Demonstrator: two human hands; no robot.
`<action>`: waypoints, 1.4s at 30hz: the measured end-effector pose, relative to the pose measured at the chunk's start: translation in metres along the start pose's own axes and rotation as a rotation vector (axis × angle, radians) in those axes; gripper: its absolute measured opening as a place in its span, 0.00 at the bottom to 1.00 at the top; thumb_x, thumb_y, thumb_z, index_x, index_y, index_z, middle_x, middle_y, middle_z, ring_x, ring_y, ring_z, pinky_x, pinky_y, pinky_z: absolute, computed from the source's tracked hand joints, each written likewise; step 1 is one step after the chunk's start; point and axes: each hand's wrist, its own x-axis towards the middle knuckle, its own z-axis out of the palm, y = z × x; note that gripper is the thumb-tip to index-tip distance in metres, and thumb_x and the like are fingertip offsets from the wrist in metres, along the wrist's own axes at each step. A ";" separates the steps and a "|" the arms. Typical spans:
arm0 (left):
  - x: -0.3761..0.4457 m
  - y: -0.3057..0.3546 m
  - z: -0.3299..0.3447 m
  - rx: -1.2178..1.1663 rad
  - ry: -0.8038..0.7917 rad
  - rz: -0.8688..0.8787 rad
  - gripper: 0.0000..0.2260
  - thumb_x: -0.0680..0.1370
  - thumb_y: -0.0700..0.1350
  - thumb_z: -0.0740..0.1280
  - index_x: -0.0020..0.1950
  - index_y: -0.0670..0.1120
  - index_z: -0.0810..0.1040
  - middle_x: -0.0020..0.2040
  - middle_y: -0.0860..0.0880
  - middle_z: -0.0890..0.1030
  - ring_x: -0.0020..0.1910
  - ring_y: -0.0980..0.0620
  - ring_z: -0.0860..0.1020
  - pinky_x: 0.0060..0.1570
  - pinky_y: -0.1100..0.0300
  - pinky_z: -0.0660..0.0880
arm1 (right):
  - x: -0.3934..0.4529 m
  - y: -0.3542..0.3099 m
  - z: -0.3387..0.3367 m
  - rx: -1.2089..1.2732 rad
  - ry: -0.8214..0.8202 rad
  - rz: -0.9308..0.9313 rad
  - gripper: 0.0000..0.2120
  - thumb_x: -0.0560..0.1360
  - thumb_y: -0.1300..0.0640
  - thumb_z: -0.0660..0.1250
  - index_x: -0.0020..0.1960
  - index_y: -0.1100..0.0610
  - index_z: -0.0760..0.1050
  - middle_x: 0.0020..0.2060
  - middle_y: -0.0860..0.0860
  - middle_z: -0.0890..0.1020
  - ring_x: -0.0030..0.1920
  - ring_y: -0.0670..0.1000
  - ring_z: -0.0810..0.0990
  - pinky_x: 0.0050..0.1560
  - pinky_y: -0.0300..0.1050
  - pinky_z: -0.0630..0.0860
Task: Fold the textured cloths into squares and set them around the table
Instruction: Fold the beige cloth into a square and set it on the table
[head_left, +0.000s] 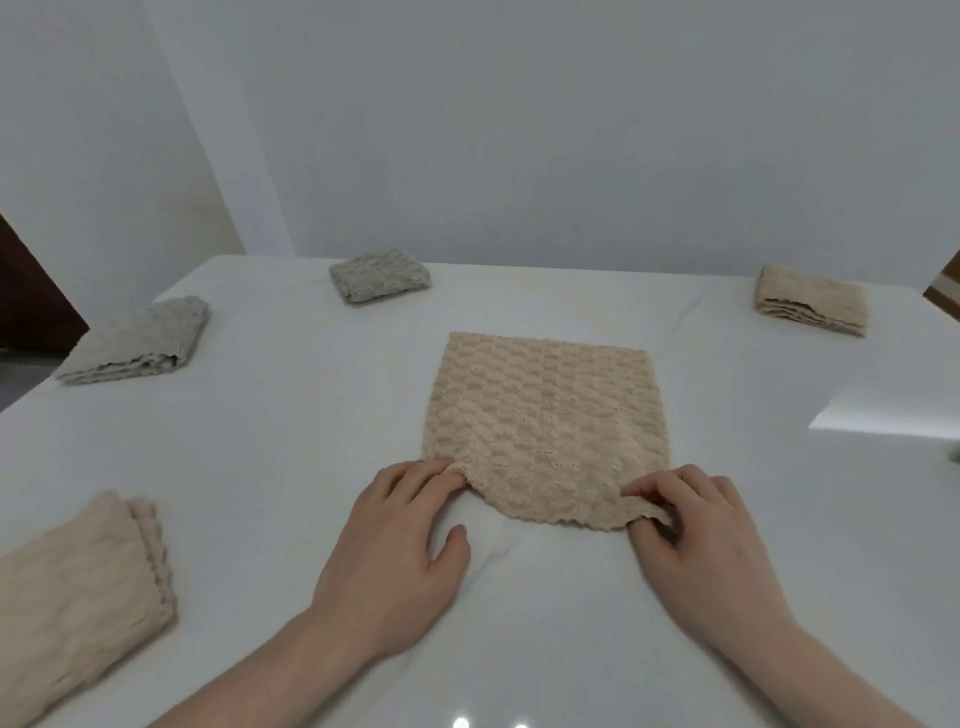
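A beige textured cloth (545, 415) lies flat in the middle of the white table (291, 457), folded into a long rectangle. My left hand (400, 540) pinches its near left corner. My right hand (696, 530) pinches the near right corner, which is lifted a little off the table. Folded cloths lie around the table: a grey one (140, 340) at the left edge, a grey one (379, 274) at the far edge, a beige one (810, 299) at the far right and a beige one (72, 597) at the near left.
A pale wall stands behind the table. A dark brown panel (31, 291) shows past the left edge, and a brown object (945, 291) at the right border. A bright reflection (883, 410) lies on the tabletop at right.
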 end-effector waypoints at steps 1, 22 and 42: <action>-0.002 0.000 -0.001 0.005 0.010 -0.001 0.21 0.78 0.56 0.58 0.71 0.59 0.71 0.71 0.66 0.68 0.70 0.60 0.63 0.71 0.64 0.60 | -0.002 0.000 0.001 -0.001 0.015 -0.012 0.12 0.72 0.55 0.68 0.51 0.39 0.77 0.45 0.35 0.75 0.51 0.45 0.70 0.54 0.44 0.70; -0.006 0.003 -0.004 -0.097 0.210 -0.111 0.07 0.77 0.46 0.63 0.54 0.54 0.74 0.49 0.55 0.81 0.54 0.51 0.73 0.52 0.54 0.73 | -0.032 -0.001 -0.006 -0.029 0.174 0.001 0.11 0.76 0.58 0.64 0.54 0.48 0.81 0.48 0.45 0.81 0.54 0.53 0.73 0.55 0.46 0.71; -0.084 0.023 -0.098 0.085 0.094 0.084 0.09 0.77 0.46 0.64 0.55 0.57 0.76 0.51 0.56 0.81 0.49 0.52 0.78 0.49 0.55 0.75 | -0.114 -0.046 -0.085 0.244 0.271 -0.030 0.06 0.78 0.57 0.67 0.46 0.48 0.79 0.41 0.41 0.82 0.44 0.43 0.79 0.46 0.43 0.71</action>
